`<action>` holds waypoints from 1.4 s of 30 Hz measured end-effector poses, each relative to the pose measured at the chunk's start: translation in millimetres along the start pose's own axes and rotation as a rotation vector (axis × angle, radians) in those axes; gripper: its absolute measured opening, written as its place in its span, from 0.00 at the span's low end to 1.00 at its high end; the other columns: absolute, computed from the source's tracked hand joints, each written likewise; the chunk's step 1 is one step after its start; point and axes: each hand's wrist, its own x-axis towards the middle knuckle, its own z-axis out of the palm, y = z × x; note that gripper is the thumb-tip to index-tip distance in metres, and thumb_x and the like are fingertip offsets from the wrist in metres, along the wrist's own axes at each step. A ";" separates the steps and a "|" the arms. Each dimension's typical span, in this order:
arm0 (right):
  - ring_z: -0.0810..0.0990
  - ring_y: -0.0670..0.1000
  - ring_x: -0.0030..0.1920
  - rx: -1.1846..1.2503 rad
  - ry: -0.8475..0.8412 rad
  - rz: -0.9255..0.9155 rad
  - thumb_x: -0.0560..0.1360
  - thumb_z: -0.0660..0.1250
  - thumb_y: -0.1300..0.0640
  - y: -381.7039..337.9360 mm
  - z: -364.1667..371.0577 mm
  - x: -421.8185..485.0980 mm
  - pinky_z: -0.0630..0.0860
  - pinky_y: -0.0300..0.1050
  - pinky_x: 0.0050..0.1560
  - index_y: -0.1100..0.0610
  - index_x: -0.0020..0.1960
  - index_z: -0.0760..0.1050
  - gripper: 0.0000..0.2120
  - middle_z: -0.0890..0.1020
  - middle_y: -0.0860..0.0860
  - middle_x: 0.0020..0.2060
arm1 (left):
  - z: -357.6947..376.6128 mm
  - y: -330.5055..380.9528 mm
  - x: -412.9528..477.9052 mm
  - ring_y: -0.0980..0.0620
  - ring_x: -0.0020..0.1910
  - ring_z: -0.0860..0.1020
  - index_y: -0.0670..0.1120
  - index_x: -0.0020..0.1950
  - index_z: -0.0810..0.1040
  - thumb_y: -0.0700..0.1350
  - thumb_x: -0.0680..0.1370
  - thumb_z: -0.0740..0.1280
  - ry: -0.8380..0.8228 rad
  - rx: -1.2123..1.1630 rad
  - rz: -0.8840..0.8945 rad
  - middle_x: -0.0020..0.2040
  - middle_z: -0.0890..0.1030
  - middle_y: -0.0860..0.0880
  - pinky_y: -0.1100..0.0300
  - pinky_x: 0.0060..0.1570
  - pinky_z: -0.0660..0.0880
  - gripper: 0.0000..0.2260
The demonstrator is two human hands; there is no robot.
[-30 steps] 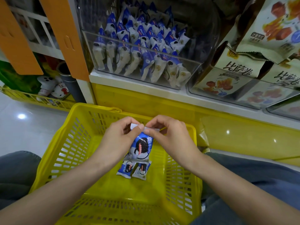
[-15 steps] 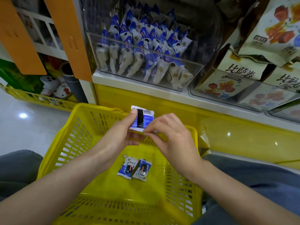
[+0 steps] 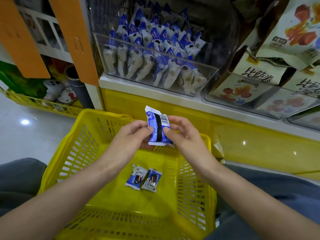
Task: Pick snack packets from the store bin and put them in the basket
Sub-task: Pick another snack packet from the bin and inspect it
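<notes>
**Holding one snack packet over the basket, in both hands**

Pinching a blue-and-white snack packet [image 3: 156, 129] from both sides. With the left hand [image 3: 129, 135]: thumb on the near face at the left edge, curled fingers behind. With the right hand [image 3: 185, 137]: thumb on the near face at the right edge, fingers wrapped round the back. Gripping closely, with no slack between fingers and wrapper. Held in the air over the far side of the yellow basket [image 3: 72, 153], touching nothing but the hands.

Set with its long axis nearly upright, the top leaning a little to the left. Turned back side to the camera: a black strip down the middle, a barcode at the upper right, crimped white seals at top and bottom.

Flat on the basket floor, side by side and touching: two more packets [image 3: 136, 178], printed faces up, well below the held one.

Beyond the basket, on a white ledge above a glossy yellow shelf front [image 3: 259, 153]: a clear store bin [image 3: 207, 75] packed with rows of the same packets [image 3: 147, 54], standing on end. Just to its right, large beige bags [image 3: 256, 78] in another clear bin. At the left, orange panels [image 3: 76, 42], a pale glossy floor [image 3: 26, 141] and small toys [image 3: 57, 94] in a low yellow rack. At the lower corners, knees in grey trousers [image 3: 19, 179].
</notes>
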 end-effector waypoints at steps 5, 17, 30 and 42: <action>0.79 0.49 0.48 0.013 -0.062 0.025 0.75 0.64 0.67 -7.9 -8.3 4.2 0.76 0.35 0.47 0.58 0.56 0.75 0.12 0.81 0.56 0.52 | -11.7 -5.2 -2.0 0.65 0.54 0.74 0.55 0.60 0.67 0.39 0.72 0.70 0.035 0.441 0.248 0.60 0.74 0.56 0.64 0.56 0.71 0.22; 0.81 0.50 0.54 0.175 -0.175 -0.025 0.64 0.70 0.50 -10.9 -10.3 -4.6 0.76 0.43 0.57 0.59 0.62 0.71 0.28 0.81 0.54 0.55 | -14.9 0.2 -7.7 0.65 0.47 0.73 0.59 0.48 0.68 0.69 0.65 0.59 0.097 0.772 0.433 0.41 0.75 0.60 0.67 0.40 0.72 0.19; 0.80 0.51 0.51 -0.004 -0.050 -0.130 0.73 0.68 0.62 1.6 1.8 -1.9 0.78 0.52 0.55 0.54 0.54 0.74 0.11 0.81 0.50 0.49 | -14.5 -1.5 -13.0 0.45 0.42 0.79 0.47 0.54 0.73 0.55 0.78 0.52 0.034 1.030 0.462 0.43 0.81 0.47 0.46 0.40 0.74 0.16; 0.80 0.40 0.43 -0.176 -0.067 -0.205 0.71 0.71 0.60 6.1 6.2 -4.4 0.76 0.32 0.43 0.51 0.54 0.75 0.13 0.80 0.42 0.47 | -13.3 2.2 -8.7 0.53 0.32 0.71 0.46 0.41 0.70 0.45 0.79 0.58 0.092 0.974 0.577 0.33 0.72 0.54 0.60 0.33 0.65 0.07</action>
